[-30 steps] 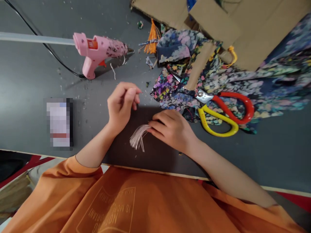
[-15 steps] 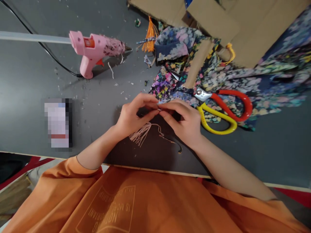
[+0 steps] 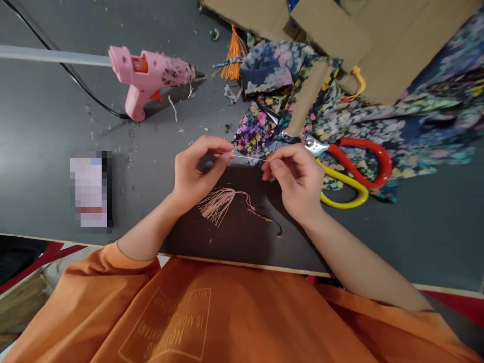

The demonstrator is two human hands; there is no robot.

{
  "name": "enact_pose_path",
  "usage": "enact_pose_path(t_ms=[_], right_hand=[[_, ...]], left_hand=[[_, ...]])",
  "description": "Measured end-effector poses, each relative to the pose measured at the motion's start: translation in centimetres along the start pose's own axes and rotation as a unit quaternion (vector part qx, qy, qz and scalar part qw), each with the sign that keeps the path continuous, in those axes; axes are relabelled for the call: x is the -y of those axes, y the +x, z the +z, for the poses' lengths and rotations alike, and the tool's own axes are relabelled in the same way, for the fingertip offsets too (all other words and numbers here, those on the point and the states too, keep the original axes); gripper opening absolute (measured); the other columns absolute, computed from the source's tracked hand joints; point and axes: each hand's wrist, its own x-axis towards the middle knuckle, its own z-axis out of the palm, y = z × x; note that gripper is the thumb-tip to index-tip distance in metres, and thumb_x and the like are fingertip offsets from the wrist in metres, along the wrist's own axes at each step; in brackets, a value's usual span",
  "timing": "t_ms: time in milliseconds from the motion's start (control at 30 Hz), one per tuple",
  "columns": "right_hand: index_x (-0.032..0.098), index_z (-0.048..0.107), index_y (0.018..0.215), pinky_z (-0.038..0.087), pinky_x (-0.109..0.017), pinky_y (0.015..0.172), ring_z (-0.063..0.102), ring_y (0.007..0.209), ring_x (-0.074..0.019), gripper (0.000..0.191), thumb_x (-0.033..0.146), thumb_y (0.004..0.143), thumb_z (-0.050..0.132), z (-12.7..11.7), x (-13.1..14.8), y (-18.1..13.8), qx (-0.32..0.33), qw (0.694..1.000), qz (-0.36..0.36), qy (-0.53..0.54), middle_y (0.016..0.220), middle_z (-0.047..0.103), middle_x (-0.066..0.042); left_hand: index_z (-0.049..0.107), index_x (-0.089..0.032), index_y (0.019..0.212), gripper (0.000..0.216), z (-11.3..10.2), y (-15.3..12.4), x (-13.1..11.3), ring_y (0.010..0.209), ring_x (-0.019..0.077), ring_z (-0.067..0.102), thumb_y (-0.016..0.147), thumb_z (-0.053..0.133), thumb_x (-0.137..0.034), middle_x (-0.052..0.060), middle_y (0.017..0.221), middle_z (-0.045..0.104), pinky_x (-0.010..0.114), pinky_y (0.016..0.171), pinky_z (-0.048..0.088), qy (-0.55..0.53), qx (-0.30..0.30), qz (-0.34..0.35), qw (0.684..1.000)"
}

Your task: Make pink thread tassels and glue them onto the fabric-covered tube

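A thin pale thread stretches almost level between my two hands above the table. My left hand pinches one end between thumb and forefinger. The other end is pinched in my right hand, its remaining fingers curled. Below them a pale pink tassel lies on the table with its loop to the right. Touching or close to that loop is a thin dark curved strip. Just beyond my right hand lie scissors with one red and one yellow handle, resting on floral fabric.
A pink glue gun lies at the upper left with a glue stick in its back and a black cord. Nearer is a blurred-out rectangular device. Cardboard and an orange tassel are at the back. Glue scraps dot the table.
My hands, which were together at the fingertips, have moved apart. The thread now shows drawn out between them. The tassel and scissors have stayed put.
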Motion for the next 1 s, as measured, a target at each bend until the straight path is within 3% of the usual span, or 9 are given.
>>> enact_pose_path(t_ms=[167,267,333,500,667,833,1000], right_hand=[[0.021,0.062,0.082,0.046,-0.014,0.050,0.058,0.054,-0.0029,0.011,0.023,0.093,0.059,0.0,-0.5,0.0,-0.013,0.999,0.006,0.040,0.070,0.062,0.005],[0.023,0.067,0.094,0.050,-0.018,0.055,0.063,0.063,-0.0059,0.009,0.027,0.092,0.059,0.0,-0.7,0.0,-0.020,0.999,0.000,0.026,0.082,0.066,0.001],[0.025,0.067,0.109,0.055,-0.024,0.063,0.066,0.075,-0.0103,0.019,0.029,0.093,0.057,0.0,-0.7,-0.1,-0.026,0.999,-0.022,-0.001,0.097,0.067,-0.004],[0.024,0.061,0.121,0.057,-0.041,0.088,0.063,0.112,-0.0242,0.031,0.026,0.090,0.057,0.2,0.1,-0.1,0.024,0.979,-0.146,-0.141,0.118,0.065,-0.010],[0.020,0.061,0.111,0.059,-0.038,0.086,0.069,0.099,-0.0212,0.028,0.014,0.084,0.064,0.8,0.5,-0.3,0.044,0.955,-0.212,-0.204,0.103,0.070,-0.011],[0.021,0.062,0.091,0.059,-0.032,0.082,0.070,0.089,-0.0161,0.015,0.009,0.083,0.065,0.9,0.5,-0.2,0.026,0.964,-0.189,-0.186,0.092,0.071,-0.005],[0.020,0.061,0.088,0.058,-0.035,0.084,0.070,0.093,-0.0172,0.009,0.012,0.084,0.063,0.6,0.8,-0.1,0.047,0.972,-0.149,-0.177,0.095,0.071,-0.007]], left_hand=[[0.066,-0.024,0.096,0.018,-0.2,0.0,0.2,0.076,0.0045,0.069,0.088,0.062,-0.009,-0.004,0.090,0.068,0.016,0.071,0.058,-0.001,-0.050,0.022,0.999],[0.065,-0.024,0.100,0.018,-0.1,-0.2,0.0,0.076,0.0052,0.069,0.088,0.061,-0.010,-0.003,0.091,0.068,0.018,0.072,0.058,0.005,-0.018,0.029,0.999],[0.065,-0.023,0.101,0.019,0.0,-0.3,-0.2,0.077,0.0053,0.069,0.087,0.061,-0.010,-0.003,0.091,0.070,0.018,0.073,0.058,0.005,0.012,0.023,1.000],[0.062,-0.021,0.107,0.028,0.3,-0.4,-0.8,0.083,0.0066,0.071,0.085,0.060,-0.004,-0.001,0.091,0.071,0.017,0.077,0.059,-0.014,0.067,0.012,0.998],[0.058,-0.020,0.108,0.033,0.4,-0.6,-1.0,0.083,0.0078,0.072,0.081,0.062,-0.002,-0.001,0.093,0.071,0.017,0.077,0.061,-0.005,0.108,0.024,0.994],[0.060,-0.017,0.098,0.019,0.4,-0.4,-1.2,0.072,0.0042,0.070,0.083,0.062,-0.006,-0.001,0.087,0.072,0.010,0.069,0.057,0.043,0.130,0.037,0.990],[0.063,-0.017,0.092,0.007,0.2,0.1,-1.5,0.079,0.0071,0.069,0.086,0.064,-0.014,0.001,0.086,0.072,0.016,0.075,0.056,0.076,0.137,0.081,0.984]])
